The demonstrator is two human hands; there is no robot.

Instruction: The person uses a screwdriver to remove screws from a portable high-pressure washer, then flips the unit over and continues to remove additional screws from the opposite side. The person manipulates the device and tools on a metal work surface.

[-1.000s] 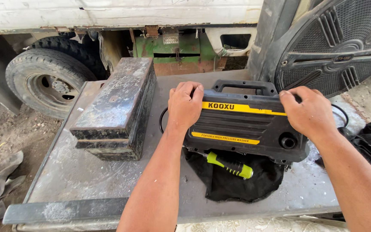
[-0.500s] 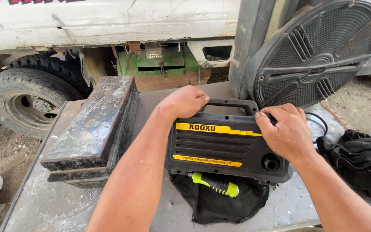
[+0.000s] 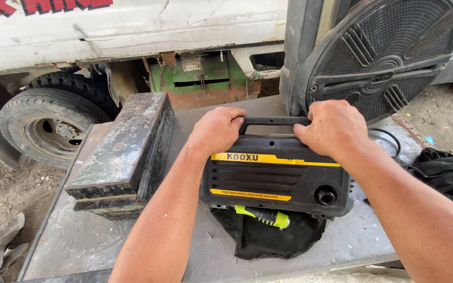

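A black portable pressure washer (image 3: pixel 276 178) with yellow stripes stands on a worn metal table (image 3: pixel 79 241). My left hand (image 3: pixel 217 130) grips the left end of its top carry handle (image 3: pixel 273 121). My right hand (image 3: pixel 332 127) is closed over the handle's right end. Under the washer's front edge lies a black cloth (image 3: pixel 268 238) with a green-and-black screwdriver (image 3: pixel 262 216) on it.
A battered black metal box (image 3: pixel 127 152) sits to the left on the table. A large round black fan (image 3: pixel 384 52) stands behind the washer. Black fabric (image 3: pixel 446 175) and a cable (image 3: pixel 389 137) lie at right. A truck with a tyre (image 3: pixel 48 131) is behind.
Both hands slid from the washer's upper body onto the carry handle and closed around it. The camera view shifted closer and slightly left.
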